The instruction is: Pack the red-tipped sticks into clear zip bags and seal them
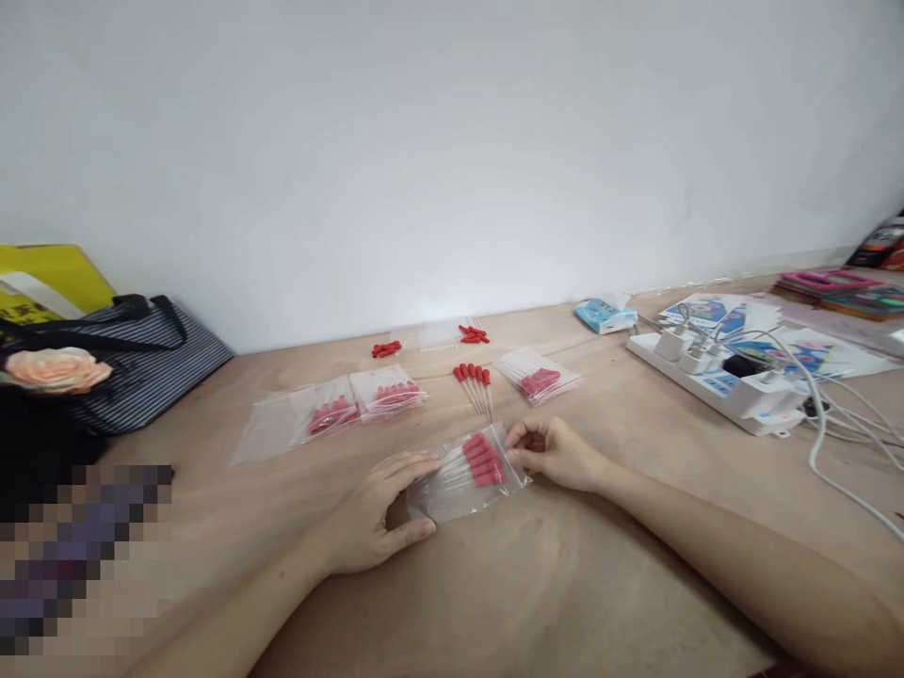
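Observation:
A small clear zip bag holding several red-capped clear sticks lies on the wooden table in front of me. My left hand rests on the bag's left end, thumb and fingers around its edge. My right hand pinches the bag's right edge with curled fingers. Just beyond, several loose red-capped sticks lie in a row.
Filled bags lie at the left and at the right. Loose red caps sit near the wall. A white power strip with cables is at the right, a striped bag at the left.

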Motion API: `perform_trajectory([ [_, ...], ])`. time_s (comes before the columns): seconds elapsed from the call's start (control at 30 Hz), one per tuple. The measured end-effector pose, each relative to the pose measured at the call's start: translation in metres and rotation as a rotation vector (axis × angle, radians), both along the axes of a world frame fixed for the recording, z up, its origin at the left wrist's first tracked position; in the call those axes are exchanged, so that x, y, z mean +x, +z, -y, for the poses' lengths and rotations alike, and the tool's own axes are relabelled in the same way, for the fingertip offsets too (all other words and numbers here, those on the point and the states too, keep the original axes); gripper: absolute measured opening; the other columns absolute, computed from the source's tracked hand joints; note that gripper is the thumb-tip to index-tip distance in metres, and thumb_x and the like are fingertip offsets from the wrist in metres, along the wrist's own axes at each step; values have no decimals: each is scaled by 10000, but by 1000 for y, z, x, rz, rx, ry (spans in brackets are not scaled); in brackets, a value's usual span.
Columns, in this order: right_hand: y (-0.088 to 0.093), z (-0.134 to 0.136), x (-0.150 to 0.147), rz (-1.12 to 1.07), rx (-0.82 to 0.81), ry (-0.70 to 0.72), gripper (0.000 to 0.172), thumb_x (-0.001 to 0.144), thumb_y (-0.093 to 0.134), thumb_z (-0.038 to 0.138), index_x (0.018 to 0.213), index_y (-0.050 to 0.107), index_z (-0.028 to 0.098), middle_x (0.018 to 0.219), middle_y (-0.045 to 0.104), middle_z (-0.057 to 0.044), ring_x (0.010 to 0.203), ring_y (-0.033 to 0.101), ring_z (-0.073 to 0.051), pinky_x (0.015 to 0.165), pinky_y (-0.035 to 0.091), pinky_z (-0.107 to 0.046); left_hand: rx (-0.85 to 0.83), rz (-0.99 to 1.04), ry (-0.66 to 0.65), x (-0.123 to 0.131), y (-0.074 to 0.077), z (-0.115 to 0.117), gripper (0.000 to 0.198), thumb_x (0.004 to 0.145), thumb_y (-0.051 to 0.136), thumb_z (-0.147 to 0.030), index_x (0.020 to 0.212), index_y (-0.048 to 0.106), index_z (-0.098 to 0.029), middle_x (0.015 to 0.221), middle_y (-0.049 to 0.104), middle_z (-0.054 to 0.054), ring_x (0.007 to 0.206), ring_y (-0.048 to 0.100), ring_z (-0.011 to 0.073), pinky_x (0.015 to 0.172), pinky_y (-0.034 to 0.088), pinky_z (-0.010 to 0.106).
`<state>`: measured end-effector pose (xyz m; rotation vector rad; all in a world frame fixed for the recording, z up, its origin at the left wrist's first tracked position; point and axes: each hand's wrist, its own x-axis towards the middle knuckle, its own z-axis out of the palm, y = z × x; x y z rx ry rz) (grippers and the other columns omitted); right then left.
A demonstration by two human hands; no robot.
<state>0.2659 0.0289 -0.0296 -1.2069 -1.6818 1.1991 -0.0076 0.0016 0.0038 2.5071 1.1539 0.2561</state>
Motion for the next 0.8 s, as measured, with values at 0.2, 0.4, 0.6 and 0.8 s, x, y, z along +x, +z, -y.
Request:
perform_trajectory([
  [0.2, 8, -5, -4, 289, 62, -83, 363, 734, 522, 483, 581, 535, 154, 535, 502, 17, 505, 438, -87, 471, 314, -214, 22, 6, -12, 0, 0, 1, 527, 796, 523, -434, 1269, 396, -240, 1327, 431, 74, 1219, 379, 279, 995, 338, 469],
  [0.4, 9, -7, -16, 130, -71, -67, 279, 660, 620, 405, 597, 494, 164, 493, 474, 50, 460, 404, -66, 450, 294, -200, 44, 53, -33, 1, 1, 0, 496, 798, 534, -403, 1253, 412, -249, 1302, 459, 68, 1204, 400, 268, 989, 347, 465],
  [0.6, 25, 3, -13, -266, -295, -23, 396, 581, 681, 482, 635, 433, 178, 549, 518, 54, 466, 478, -71, 449, 386, -207, 92, 56, -36, 1, -1, 2, 505, 803, 523, -412, 1256, 399, -228, 1325, 422, 82, 1234, 358, 258, 1003, 337, 453],
  [0.8, 31, 4, 2, -412, -277, -102, 385, 578, 705, 452, 676, 440, 190, 550, 557, 56, 462, 534, -92, 423, 451, -215, 459, 229, 351, -21, -2, -14, 359, 848, 399, -377, 1137, 477, -180, 1192, 523, 96, 1149, 449, 239, 996, 339, 416],
])
